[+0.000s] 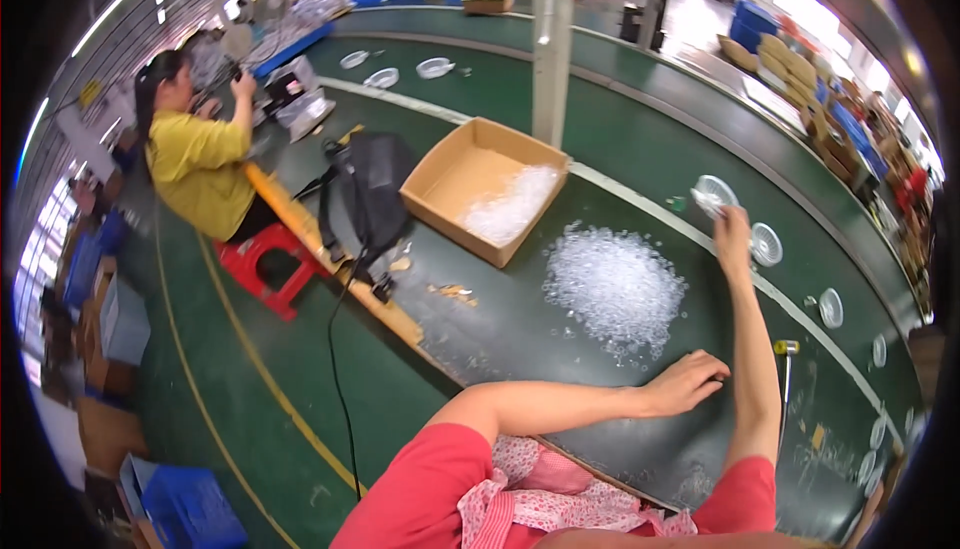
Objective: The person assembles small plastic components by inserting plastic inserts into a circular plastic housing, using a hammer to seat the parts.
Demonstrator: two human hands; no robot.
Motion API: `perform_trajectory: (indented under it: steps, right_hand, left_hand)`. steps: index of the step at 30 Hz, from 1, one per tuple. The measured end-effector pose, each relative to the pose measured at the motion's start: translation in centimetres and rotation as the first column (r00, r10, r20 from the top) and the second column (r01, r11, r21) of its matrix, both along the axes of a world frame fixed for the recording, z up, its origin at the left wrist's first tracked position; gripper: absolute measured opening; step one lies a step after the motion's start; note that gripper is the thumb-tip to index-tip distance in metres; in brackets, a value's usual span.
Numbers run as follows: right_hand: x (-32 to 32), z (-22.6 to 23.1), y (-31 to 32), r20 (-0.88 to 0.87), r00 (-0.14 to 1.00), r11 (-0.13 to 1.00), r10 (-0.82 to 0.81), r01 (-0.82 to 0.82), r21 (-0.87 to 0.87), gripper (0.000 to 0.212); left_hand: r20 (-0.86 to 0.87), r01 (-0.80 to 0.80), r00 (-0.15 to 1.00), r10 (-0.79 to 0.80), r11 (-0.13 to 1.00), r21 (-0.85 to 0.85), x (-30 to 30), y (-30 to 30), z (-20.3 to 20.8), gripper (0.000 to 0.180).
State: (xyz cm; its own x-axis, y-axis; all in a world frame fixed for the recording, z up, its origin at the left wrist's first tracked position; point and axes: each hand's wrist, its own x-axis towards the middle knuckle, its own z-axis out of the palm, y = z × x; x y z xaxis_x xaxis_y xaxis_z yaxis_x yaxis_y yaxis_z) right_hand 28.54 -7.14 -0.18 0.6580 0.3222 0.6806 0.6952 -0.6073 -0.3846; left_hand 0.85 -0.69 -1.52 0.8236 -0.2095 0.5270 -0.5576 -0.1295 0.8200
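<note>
My right hand (733,237) reaches out over the green conveyor, its fingers closed at the near rim of a clear round plastic dish (716,192). A second clear dish (766,245) lies just to its right. My left hand (688,384) rests low over the dark worktable, its fingers curled together; whatever they may hold is too small to make out. Beyond this hand spreads a heap of small clear plastic pieces (615,287). Past the heap stands an open cardboard box (438,189) with more whitish clear pieces in one corner.
More clear dishes (831,307) sit along the conveyor (650,139). A yellow-headed hammer (787,347) lies right of my right forearm. A black bag (375,189) with a cable is left of the box. A pale post (551,49) rises behind it. A co-worker in yellow (205,154) sits at left.
</note>
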Motion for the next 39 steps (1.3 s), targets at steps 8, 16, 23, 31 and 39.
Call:
perform_trajectory:
  steps: [8,16,23,31,39]
  right_hand:
    - [-20.3,7.4,-8.1,-0.315,0.930,0.982,0.191,-0.177,0.071,0.021]
    - [-23.4,3.5,-9.9,-0.401,0.905,0.988,0.144,-0.152,0.011,0.028]
    - [-24.9,4.6,-9.1,-0.583,0.764,0.902,0.276,0.004,0.432,0.036]
    - [-26.7,5.1,-8.7,-0.624,0.746,0.941,0.234,-0.011,0.339,0.023]
    - [-27.8,5.3,-7.3,-0.295,0.943,0.977,0.155,-0.101,0.190,0.011]
  left_hand:
    - [0.624,-0.316,0.755,0.200,0.945,0.080,-0.1,2.8,3.8,0.032]
    - [0.524,-0.299,0.852,-0.017,0.806,0.512,2.4,3.3,1.3,0.029]
    - [0.455,-0.298,0.884,0.107,0.879,0.373,2.5,4.8,3.6,0.032]
    - [0.491,-0.367,0.861,0.134,0.832,0.415,1.6,5.0,4.5,0.036]
    - [0.520,-0.468,0.830,0.202,0.759,0.453,1.4,4.7,4.8,0.034]
